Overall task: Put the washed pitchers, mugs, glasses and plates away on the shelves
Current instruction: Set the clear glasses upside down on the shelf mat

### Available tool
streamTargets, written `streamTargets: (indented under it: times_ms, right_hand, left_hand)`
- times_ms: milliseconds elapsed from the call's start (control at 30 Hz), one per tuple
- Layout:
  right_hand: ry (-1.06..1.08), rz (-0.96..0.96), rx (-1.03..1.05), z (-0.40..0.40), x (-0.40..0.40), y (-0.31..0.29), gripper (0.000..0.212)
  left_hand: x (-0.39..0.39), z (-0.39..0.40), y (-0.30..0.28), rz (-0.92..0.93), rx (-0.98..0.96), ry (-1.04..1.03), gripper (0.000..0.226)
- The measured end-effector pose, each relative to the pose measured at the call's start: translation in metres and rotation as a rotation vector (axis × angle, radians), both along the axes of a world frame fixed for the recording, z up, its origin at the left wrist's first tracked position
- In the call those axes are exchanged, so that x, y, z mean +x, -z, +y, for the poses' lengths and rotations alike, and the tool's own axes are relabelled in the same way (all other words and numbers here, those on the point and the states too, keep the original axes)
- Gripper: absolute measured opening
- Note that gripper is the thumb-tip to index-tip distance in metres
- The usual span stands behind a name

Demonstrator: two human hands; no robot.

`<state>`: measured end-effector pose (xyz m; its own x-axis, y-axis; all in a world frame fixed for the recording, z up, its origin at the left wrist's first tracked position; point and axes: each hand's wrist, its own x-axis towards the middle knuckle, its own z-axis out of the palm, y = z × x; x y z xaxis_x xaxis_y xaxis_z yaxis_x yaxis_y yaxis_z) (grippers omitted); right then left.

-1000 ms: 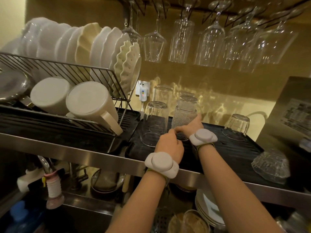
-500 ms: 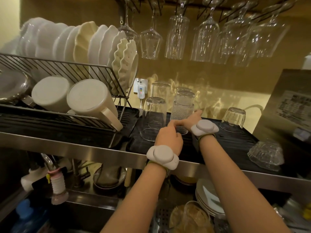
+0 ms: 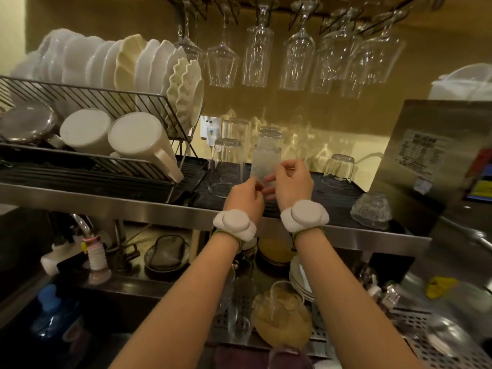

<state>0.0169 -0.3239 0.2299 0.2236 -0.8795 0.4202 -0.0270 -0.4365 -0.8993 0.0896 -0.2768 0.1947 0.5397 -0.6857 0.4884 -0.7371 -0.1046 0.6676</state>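
**Both hands on a frosted glass above the drying mat**

Dish rack at 10 o'clock on the steel shelf: about ten white and cream plates standing on edge, exact count unclear where they overlap. In front of them, two white pitchers lying on their sides, bases toward the camera; a steel lid to their left.

Overhead at 12 o'clock: hanging stemmed glasses, bowls down, at least seven, more overlapping at the right.

Centre, on the black ribbed mat: clear tumblers upside down, two plainly seen at the left, another partly hidden behind the held one. Frosted glass is tall, textured, upside down, lifted just above the mat, in front of the back tumblers. Left hand pinches its lower left edge with thumb and fingers curled. Right hand curls fingers round its lower right side. White wrist bands on both arms.

At 2 o'clock: one short clear glass upside down on the mat; one ribbed glass bowl upside down near the shelf's front edge. Steel appliance at 3 o'clock.

Below the shelf, at 6 o'clock: stack of white plates, a glass with amber tint.
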Motion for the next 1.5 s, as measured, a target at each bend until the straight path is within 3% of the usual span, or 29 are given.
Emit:
streamTargets:
  times_ms: [67,167,267,400,633,767,867,1000,1233,1400,1500]
  right_hand:
    - [0.011,-0.046,0.009,0.009,-0.015,0.014,0.019]
    - [0.055,-0.02,0.012,0.015,-0.03,0.032,0.017]
    - [0.103,0.079,0.007,0.02,-0.045,0.051,0.021]
    - [0.125,0.181,0.055,0.031,-0.07,0.083,0.028]
    - [0.088,0.379,0.195,0.051,-0.124,0.146,0.042]
    - [0.119,0.552,0.273,0.06,-0.152,0.182,0.032]
    - [0.123,0.571,0.402,0.064,-0.166,0.207,0.029]
    - [0.09,0.537,0.526,0.072,-0.182,0.236,0.021]
    - [0.086,0.554,0.579,0.071,-0.184,0.246,0.023]
    - [0.117,0.552,0.521,0.061,-0.172,0.233,0.026]
    - [0.13,0.564,0.491,0.055,-0.162,0.22,0.029]
  left_hand:
    - [-0.013,0.011,0.01,-0.063,-0.004,-0.026,0.016]
    - [-0.03,0.024,0.023,0.002,-0.124,0.029,0.021]
    - [-0.047,0.036,0.037,-0.043,-0.139,0.03,0.032]
    - [-0.074,0.058,0.067,0.048,-0.16,0.047,0.037]
    - [-0.107,0.084,0.151,0.163,0.18,0.02,0.036]
    - [-0.134,0.093,0.191,0.22,0.336,0.048,0.068]
    - [-0.147,0.094,0.207,0.233,0.404,0.047,0.096]
    - [-0.159,0.093,0.221,0.255,0.454,0.018,0.11]
    - [-0.165,0.09,0.237,0.356,0.357,-0.011,0.112]
    - [-0.152,0.089,0.239,0.591,0.334,0.051,0.121]
    - [-0.139,0.096,0.247,0.474,0.469,0.077,0.118]
